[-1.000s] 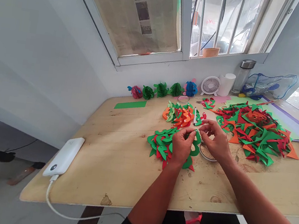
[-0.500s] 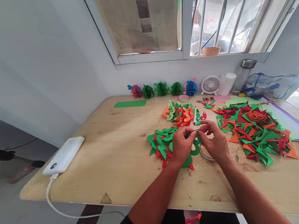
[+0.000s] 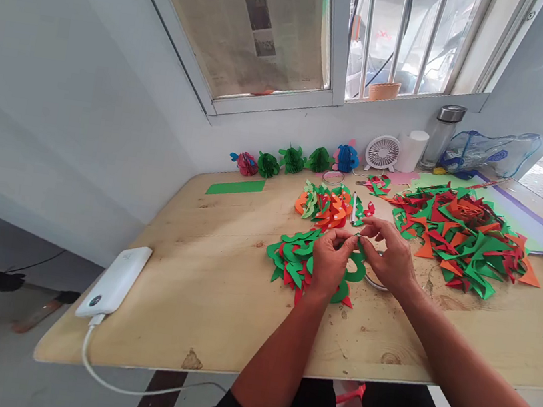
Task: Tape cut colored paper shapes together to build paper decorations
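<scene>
Both my hands meet over the near pile of cut paper, pinching a curved green paper cutout [image 3: 356,266] between them. My left hand [image 3: 330,260] grips its upper edge with thumb and forefinger. Right beside it, my right hand [image 3: 386,253] pinches the same edge, fingertips almost touching the left ones. Under and left of my left hand lies a pile of green and red paper cutouts [image 3: 289,256]. A round ring-like object [image 3: 375,284] shows partly beneath my right hand. Just beyond my hands are orange and green dotted paper cutouts [image 3: 326,204] and a white pen [image 3: 353,208].
A large heap of red, green and orange paper scraps [image 3: 469,235] lies at the right. Folded paper figures [image 3: 292,159] line the wall. A small white fan [image 3: 382,153] and a glass bottle [image 3: 442,138] stand behind. A white power bank [image 3: 114,281] with cable sits at the left edge.
Almost nothing differs. My hands keep their pinch on the green cutout, and its lower curve shows a little farther right. The whole view has shifted very slightly.
</scene>
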`<state>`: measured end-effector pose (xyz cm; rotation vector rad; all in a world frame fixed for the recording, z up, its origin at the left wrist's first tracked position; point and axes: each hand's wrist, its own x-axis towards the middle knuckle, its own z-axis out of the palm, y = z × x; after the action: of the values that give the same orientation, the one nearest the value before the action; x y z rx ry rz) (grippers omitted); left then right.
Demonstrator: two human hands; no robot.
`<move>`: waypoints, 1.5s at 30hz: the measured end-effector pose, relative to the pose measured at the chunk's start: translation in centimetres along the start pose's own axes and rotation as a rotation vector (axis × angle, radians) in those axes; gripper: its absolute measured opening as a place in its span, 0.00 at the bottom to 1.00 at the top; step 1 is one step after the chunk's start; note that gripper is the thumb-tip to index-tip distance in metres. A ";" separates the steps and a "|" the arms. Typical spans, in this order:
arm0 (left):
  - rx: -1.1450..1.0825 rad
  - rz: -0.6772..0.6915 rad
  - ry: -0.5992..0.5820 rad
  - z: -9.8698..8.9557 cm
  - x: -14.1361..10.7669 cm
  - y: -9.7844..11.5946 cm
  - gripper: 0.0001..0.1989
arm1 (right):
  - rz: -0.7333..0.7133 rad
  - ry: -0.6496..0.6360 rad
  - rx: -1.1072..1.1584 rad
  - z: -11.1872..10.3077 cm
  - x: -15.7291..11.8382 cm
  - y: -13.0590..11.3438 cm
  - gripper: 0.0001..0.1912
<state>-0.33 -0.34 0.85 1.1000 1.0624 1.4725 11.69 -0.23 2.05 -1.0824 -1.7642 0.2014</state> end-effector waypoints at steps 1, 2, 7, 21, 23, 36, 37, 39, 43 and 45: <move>0.000 -0.002 -0.002 0.0 0.0 0.0 0.10 | -0.004 0.004 -0.003 0.0 0.0 0.0 0.16; 0.002 -0.003 -0.003 0.0 0.0 0.0 0.10 | -0.008 0.009 -0.008 0.0 0.0 0.0 0.16; 0.003 -0.005 -0.002 -0.1 -0.1 0.0 0.09 | -0.032 0.012 -0.026 0.0 0.0 -0.1 0.16; 0.039 0.001 -0.001 -0.3 0.1 -0.2 0.09 | -0.043 -0.006 -0.048 -0.1 -0.1 0.5 0.19; 0.038 -0.002 0.005 -0.3 0.2 -0.2 0.09 | -0.072 -0.013 -0.069 0.0 -0.1 0.4 0.19; -0.005 -0.040 0.005 -0.4 0.3 -0.3 0.09 | -0.224 -0.046 -0.218 -0.2 0.0 0.6 0.21; -0.010 -0.049 0.008 -0.4 0.4 -0.4 0.09 | -0.225 -0.040 -0.225 -0.2 0.1 0.6 0.20; -0.006 -0.054 0.004 -0.4 0.4 -0.5 0.10 | -0.232 -0.034 -0.244 -0.2 0.1 0.5 0.20; 0.011 -0.031 -0.017 -0.5 0.4 -0.6 0.10 | -0.257 -0.049 -0.283 -0.2 0.1 0.5 0.18; 0.005 -0.026 -0.018 -0.5 0.4 -0.6 0.10 | -0.270 -0.054 -0.297 -0.1 0.1 0.5 0.18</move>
<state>-0.76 0.14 0.18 1.0973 1.0649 1.4378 12.10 0.08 1.85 -1.0372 -2.0103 -0.2053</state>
